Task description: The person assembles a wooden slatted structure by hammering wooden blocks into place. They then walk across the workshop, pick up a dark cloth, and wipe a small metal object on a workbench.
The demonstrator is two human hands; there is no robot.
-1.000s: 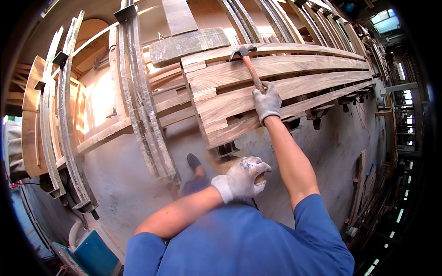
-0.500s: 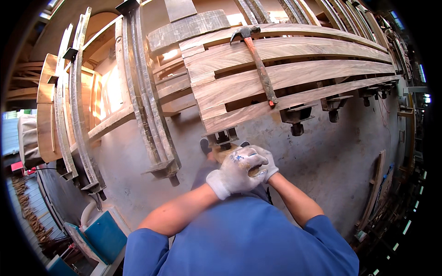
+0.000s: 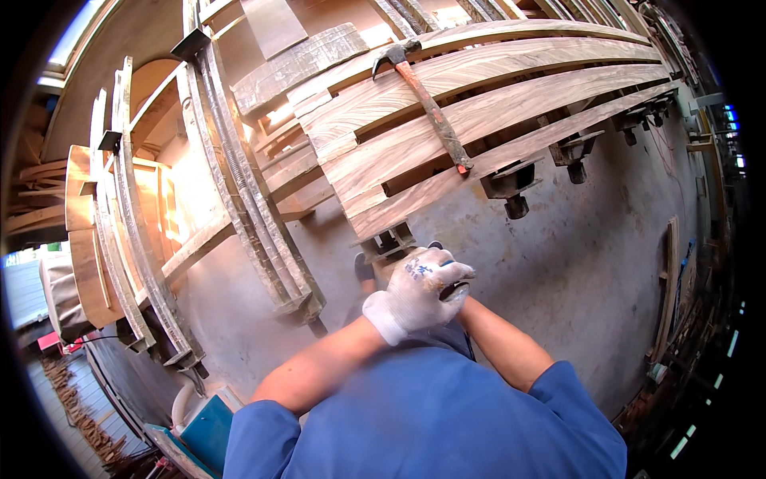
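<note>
My left hand [image 3: 419, 295], in a white work glove with blue marks on its back, is closed in front of my body. Its fingers curl round something I cannot make out, and a dark gap shows by the thumb. From the right, my right forearm [image 3: 507, 343] runs in behind the left glove, which hides my right hand and its fingers. Just past the gloves is the dark metal end of a clamp [image 3: 389, 239], below the near corner of a slatted wooden panel [image 3: 503, 112]. A claw hammer [image 3: 431, 112] with a worn orange handle lies across the slats.
Long metal bar clamps [image 3: 247, 176] stand at the left, and more clamp ends [image 3: 511, 191] poke out under the panel's near edge. A grey worn board [image 3: 299, 68] lies beyond the panel's left end. A teal box-like thing [image 3: 209, 431] is at lower left, over the concrete floor [image 3: 574, 263].
My right glove, partly visible before, is now hidden behind the left one. The view has turned a little, so the panel, hammer and clamps sit differently in it. The hammer stays on the slats.
</note>
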